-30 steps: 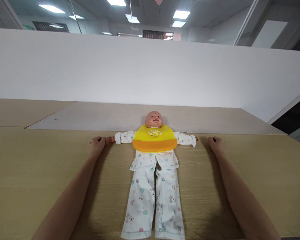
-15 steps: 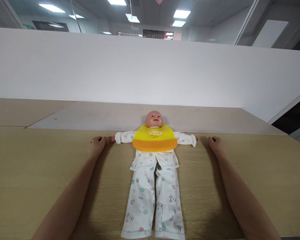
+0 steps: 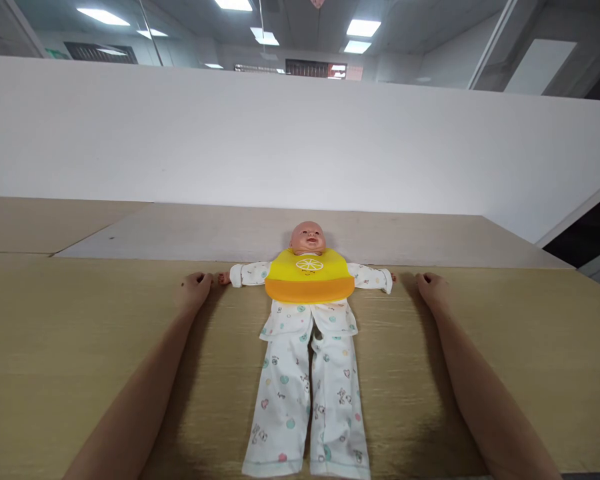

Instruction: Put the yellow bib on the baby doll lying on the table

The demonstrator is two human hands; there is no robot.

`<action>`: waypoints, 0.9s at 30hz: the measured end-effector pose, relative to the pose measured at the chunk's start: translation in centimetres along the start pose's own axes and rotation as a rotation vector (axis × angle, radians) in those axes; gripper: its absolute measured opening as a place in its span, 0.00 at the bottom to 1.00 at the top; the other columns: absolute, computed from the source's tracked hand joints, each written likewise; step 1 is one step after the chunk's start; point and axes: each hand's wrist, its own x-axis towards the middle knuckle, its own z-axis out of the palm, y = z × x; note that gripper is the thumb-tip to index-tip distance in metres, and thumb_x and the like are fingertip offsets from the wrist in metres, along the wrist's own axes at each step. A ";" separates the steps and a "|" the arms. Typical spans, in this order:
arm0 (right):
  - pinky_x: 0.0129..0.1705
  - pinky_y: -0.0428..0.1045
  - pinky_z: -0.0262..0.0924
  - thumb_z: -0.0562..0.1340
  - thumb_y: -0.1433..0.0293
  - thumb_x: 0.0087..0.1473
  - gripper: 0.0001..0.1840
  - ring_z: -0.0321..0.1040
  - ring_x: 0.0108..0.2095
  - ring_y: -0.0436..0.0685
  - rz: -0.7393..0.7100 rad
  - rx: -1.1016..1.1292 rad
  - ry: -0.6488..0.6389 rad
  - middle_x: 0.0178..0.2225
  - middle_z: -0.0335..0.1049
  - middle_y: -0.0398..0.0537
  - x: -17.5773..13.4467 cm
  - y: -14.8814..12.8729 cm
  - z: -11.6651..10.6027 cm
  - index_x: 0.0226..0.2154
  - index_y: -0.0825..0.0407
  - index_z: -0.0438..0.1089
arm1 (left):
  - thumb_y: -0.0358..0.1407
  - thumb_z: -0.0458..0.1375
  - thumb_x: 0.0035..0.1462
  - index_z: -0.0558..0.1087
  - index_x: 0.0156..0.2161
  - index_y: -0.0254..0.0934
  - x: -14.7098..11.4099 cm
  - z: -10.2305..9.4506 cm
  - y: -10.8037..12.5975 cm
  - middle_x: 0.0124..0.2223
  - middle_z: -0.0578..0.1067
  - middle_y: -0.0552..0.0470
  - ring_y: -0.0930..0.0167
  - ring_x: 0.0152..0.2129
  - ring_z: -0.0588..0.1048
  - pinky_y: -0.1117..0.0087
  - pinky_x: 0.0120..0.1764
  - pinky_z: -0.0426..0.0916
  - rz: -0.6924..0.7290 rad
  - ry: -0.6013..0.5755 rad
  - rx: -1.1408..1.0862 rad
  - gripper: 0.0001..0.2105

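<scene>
A baby doll (image 3: 307, 241) lies on its back in the middle of the table, arms stretched out sideways. It wears a yellow bib (image 3: 309, 270) with a citrus-slice print and an orange pocket along the bottom. Under the bib are a white printed top (image 3: 285, 320) and white printed trousers (image 3: 283, 407). My left hand (image 3: 197, 288) rests on the table in a loose fist, just left of the doll's hand and apart from it. On the other side, my right hand (image 3: 433, 288) is likewise curled closed, a little away from the doll's other hand. Neither holds anything.
The wooden tabletop (image 3: 80, 347) spreads out on both sides, with a paler board (image 3: 220, 233) behind it. A low white wall (image 3: 300, 140) closes off the back, topped by glass panes. At the far right is a dark opening (image 3: 590, 233).
</scene>
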 end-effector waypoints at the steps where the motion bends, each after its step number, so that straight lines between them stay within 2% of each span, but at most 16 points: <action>1: 0.30 0.49 0.48 0.54 0.60 0.53 0.17 0.59 0.26 0.56 0.002 0.002 0.001 0.24 0.68 0.52 0.0 0.0 0.0 0.27 0.53 0.74 | 0.36 0.54 0.46 0.59 0.17 0.39 0.0 0.0 0.0 0.17 0.60 0.54 0.69 0.21 0.63 0.69 0.25 0.55 0.004 -0.004 0.000 0.11; 9: 0.28 0.48 0.46 0.54 0.61 0.53 0.16 0.55 0.24 0.53 -0.018 -0.001 -0.005 0.22 0.65 0.48 -0.1 -0.3 -0.2 0.23 0.52 0.69 | 0.35 0.54 0.47 0.61 0.18 0.38 0.0 -0.1 0.3 0.18 0.61 0.54 0.68 0.22 0.64 0.69 0.26 0.55 -0.022 -0.023 0.032 0.10; 14: 0.29 0.48 0.47 0.54 0.61 0.54 0.17 0.57 0.24 0.54 -0.016 -0.019 -0.006 0.22 0.66 0.48 0.0 -0.3 -0.1 0.24 0.52 0.71 | 0.34 0.55 0.46 0.64 0.19 0.38 0.2 -0.1 0.2 0.19 0.64 0.53 0.66 0.23 0.66 0.68 0.27 0.58 -0.014 -0.027 -0.001 0.08; 22: 0.31 0.49 0.48 0.54 0.61 0.55 0.18 0.61 0.27 0.56 -0.015 -0.053 -0.017 0.25 0.70 0.52 -0.1 -0.4 -0.2 0.25 0.52 0.72 | 0.38 0.54 0.48 0.68 0.21 0.38 1.8 0.9 -1.8 0.23 0.70 0.50 0.65 0.25 0.68 0.67 0.29 0.59 0.027 -0.051 0.034 0.09; 27: 0.29 0.49 0.46 0.54 0.61 0.55 0.17 0.59 0.26 0.55 -0.014 -0.066 -0.008 0.25 0.70 0.52 -0.1 -0.5 -0.2 0.23 0.52 0.70 | 0.39 0.55 0.47 0.68 0.21 0.39 2.2 1.2 -2.3 0.22 0.68 0.51 0.65 0.25 0.68 0.67 0.28 0.59 0.030 -0.044 0.035 0.08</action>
